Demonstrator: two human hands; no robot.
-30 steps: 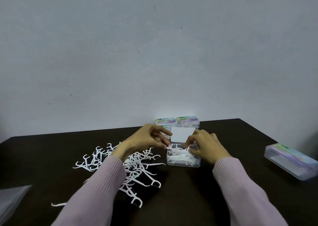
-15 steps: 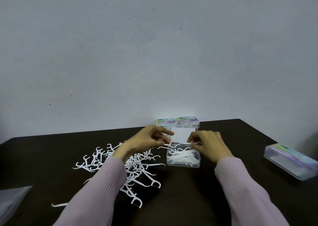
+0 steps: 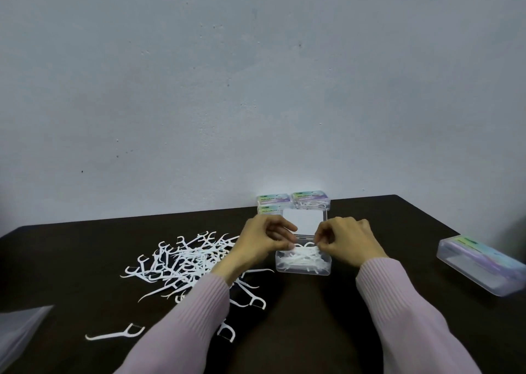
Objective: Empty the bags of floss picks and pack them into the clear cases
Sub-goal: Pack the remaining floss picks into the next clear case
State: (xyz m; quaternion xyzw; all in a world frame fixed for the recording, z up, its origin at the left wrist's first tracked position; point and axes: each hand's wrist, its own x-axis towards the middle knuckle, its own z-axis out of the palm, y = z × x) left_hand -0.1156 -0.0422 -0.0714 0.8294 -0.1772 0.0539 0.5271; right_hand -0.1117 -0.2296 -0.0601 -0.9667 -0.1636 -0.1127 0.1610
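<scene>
An open clear case [image 3: 303,264] sits on the dark desk [image 3: 341,316], its white-lined lid [image 3: 303,221] standing up at the far side, and it serves as the landmark here. Both hands meet over its far edge: the left hand [image 3: 263,244] and the right hand [image 3: 345,244] have their fingers curled narrow, and together they pinch a small bundle of floss picks [image 3: 306,249] just above the white picks already lying inside the case. To the left of the case a loose pile of floss picks [image 3: 182,262] spreads over the desk, with a single pick [image 3: 115,334] lying apart, nearer the person. Behind the case, against the wall [image 3: 256,88], stand closed labelled cases [image 3: 293,201]. Well to the right of the case lies another clear case [image 3: 481,264], closed. Far to the left, at the frame's edge, is an empty clear bag [image 3: 20,333]. Pale pink sleeves [image 3: 404,316] cover both forearms.
</scene>
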